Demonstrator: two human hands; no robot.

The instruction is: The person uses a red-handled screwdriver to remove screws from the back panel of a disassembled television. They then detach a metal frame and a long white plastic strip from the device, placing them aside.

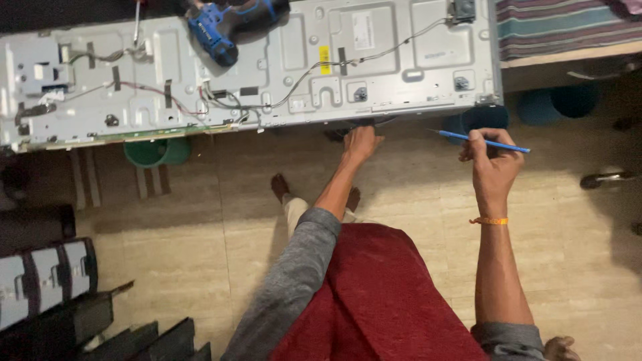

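Note:
A large grey metal panel (428,50), the back of a flat screen with wires and taped cables, lies across the top of the head view. My left hand (361,142) reaches under its near edge, fingers curled against the rim. My right hand (493,157) is held apart from the panel, below its right corner, closed on a thin blue-handled tool (481,142) that points left. A blue cordless drill (224,27) lies on the panel at top centre.
Green (157,152) and blue (485,119) round stools prop the panel above the beige tiled floor (200,234). Dark slatted parts (60,301) sit at lower left. A striped cloth (568,27) is at upper right. My bare feet (281,187) stand below the panel.

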